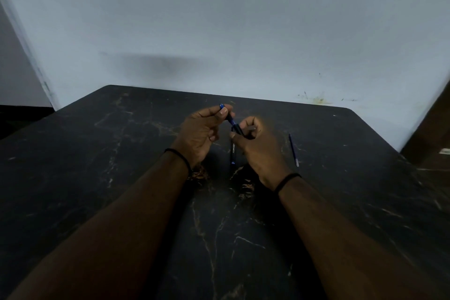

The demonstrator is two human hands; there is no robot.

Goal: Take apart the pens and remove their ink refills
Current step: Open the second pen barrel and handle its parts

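Note:
A black pen with blue trim (231, 121) is held in the air above the middle of the dark marble table (97, 178). My left hand (203, 133) pinches its far end, where a blue tip shows past the fingers. My right hand (255, 146) grips its near end. A second black pen (232, 151) with a blue end lies on the table between my hands, partly hidden by the right hand. A thin blue ink refill (293, 150) lies loose on the table, to the right of my right hand.
The table's far edge meets a pale blue wall (219, 19). A dark brown wooden piece (428, 134) stands at the right edge. A black band circles each wrist.

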